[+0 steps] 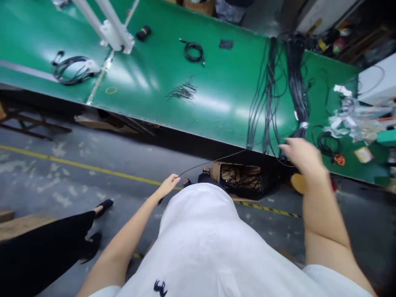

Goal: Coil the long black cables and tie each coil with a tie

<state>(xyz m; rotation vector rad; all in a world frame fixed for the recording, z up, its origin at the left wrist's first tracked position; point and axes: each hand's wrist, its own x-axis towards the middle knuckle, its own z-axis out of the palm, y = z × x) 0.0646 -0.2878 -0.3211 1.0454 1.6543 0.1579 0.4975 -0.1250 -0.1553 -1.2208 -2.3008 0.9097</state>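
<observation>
A thin black cable [213, 160] stretches from my left hand up toward the bench edge and on toward my right hand. In front of my body, over the floor, my left hand [170, 183] is closed with the cable pinched in its fingers. My right hand [305, 154], slightly blurred, is over the bench's front edge, its fingers closed where the cable seems to reach them. Just beyond it lies a thick bundle of black cables [298, 82] with a white tie. Left of that, looser black cables [269, 95] hang to the edge.
The green bench [222, 86] carries a coiled cable [194, 52], short black pieces [184, 91], a yellow rubber band [111, 90] and another coil [71, 70]. Plastic bags [349, 119] lie at right. An open carton [216, 173] stands below the edge. A person's legs [62, 235] show at left.
</observation>
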